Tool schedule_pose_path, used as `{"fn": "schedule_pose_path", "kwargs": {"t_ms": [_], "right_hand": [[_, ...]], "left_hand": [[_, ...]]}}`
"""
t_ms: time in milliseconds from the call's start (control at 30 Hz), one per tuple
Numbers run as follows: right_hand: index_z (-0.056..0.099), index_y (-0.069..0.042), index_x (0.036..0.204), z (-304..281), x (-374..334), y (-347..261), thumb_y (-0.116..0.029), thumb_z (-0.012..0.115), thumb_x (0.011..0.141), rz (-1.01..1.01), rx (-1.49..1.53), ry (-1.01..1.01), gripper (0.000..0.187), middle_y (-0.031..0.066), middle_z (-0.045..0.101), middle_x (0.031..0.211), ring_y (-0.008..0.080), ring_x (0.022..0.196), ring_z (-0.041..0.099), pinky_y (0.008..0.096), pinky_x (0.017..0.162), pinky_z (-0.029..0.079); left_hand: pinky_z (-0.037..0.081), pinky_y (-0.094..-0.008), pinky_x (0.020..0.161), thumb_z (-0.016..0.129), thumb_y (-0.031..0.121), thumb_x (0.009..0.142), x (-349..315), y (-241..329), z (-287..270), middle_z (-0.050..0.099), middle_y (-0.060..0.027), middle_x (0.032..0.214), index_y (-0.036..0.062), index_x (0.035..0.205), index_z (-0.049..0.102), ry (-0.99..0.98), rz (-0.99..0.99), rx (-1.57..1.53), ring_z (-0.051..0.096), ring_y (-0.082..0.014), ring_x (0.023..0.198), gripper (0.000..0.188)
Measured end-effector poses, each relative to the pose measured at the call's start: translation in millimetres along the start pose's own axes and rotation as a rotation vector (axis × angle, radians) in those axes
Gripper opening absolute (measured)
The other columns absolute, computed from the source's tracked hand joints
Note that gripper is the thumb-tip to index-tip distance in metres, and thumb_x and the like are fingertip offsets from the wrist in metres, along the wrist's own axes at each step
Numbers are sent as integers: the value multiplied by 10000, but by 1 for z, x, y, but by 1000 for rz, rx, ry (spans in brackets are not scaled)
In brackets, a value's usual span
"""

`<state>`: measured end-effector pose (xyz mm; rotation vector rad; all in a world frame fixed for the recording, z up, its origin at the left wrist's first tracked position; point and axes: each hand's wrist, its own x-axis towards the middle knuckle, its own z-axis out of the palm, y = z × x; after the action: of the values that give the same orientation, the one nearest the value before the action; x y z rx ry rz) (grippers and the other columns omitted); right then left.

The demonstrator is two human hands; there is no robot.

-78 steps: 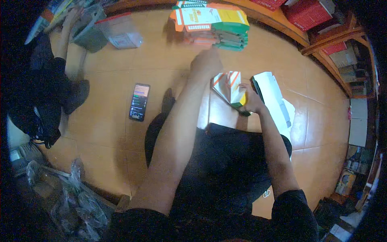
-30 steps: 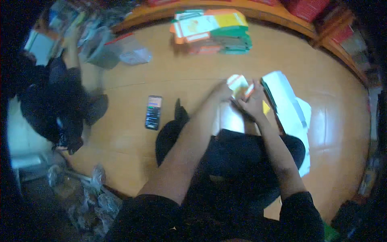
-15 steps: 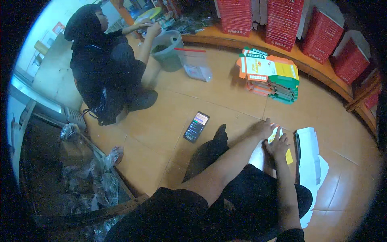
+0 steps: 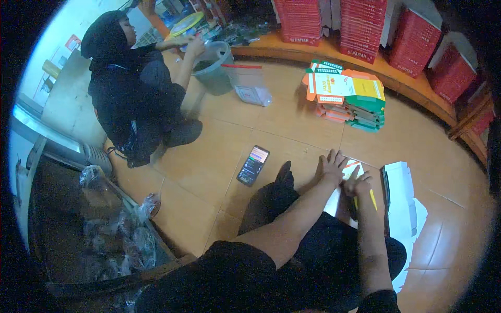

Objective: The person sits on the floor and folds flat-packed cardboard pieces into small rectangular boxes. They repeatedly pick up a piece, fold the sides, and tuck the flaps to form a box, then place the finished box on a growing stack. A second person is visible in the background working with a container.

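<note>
I sit on an orange tiled floor. My left hand (image 4: 331, 167) lies flat with fingers spread on a flattened white, orange and yellow carton (image 4: 350, 168) in front of my knees. My right hand (image 4: 358, 183) presses on the same carton beside it, fingers bent on its yellow edge. A stack of white flat cartons (image 4: 400, 182) lies just right of my hands. Farther ahead stands a pile of flat orange, yellow and green cartons (image 4: 347, 94).
A phone (image 4: 253, 165) with a lit screen lies on the floor left of my hands. Another person in black (image 4: 130, 88) sits at the far left by a grey bucket (image 4: 211, 68) and a clear bag (image 4: 250, 83). Red boxes (image 4: 365, 26) line a wooden ledge behind. Plastic bags (image 4: 115, 235) sit lower left.
My left hand came back from the far pile to the carton. Both hands folded it and now press it flat on the floor. The view swung up and left.
</note>
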<state>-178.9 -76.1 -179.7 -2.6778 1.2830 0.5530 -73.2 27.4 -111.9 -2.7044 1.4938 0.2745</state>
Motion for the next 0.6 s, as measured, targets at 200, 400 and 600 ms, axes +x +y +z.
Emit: {"fn": "schedule_pose_path", "kwargs": {"t_ms": [200,400,600], "right_hand": [[240,-100,1547,-17,-13,16,-665,542,845,11,58,238,950,369,236,1520,570,1399,229,720,1055,260],[412,-317,1465,-16,-76,73,-699,671,739,-210,165,142,860,113,373,1552,461,1443,246,683,1093,265],[456,-256,1395,-53,-98,37,-521,592,838,-10,115,118,632,159,405,1480,464,1326,395,705,976,370]], "left_hand": [[261,-596,1101,517,403,959,32,29,-5,235,-52,1620,335,1516,359,155,158,-47,191,-324,1487,583],[280,-505,1170,618,425,893,37,22,35,239,-25,1632,350,1476,440,149,562,-243,249,-265,1487,614],[289,-470,1171,710,489,796,33,37,31,287,-32,1604,262,1453,483,72,453,-308,279,-283,1463,731]]}}
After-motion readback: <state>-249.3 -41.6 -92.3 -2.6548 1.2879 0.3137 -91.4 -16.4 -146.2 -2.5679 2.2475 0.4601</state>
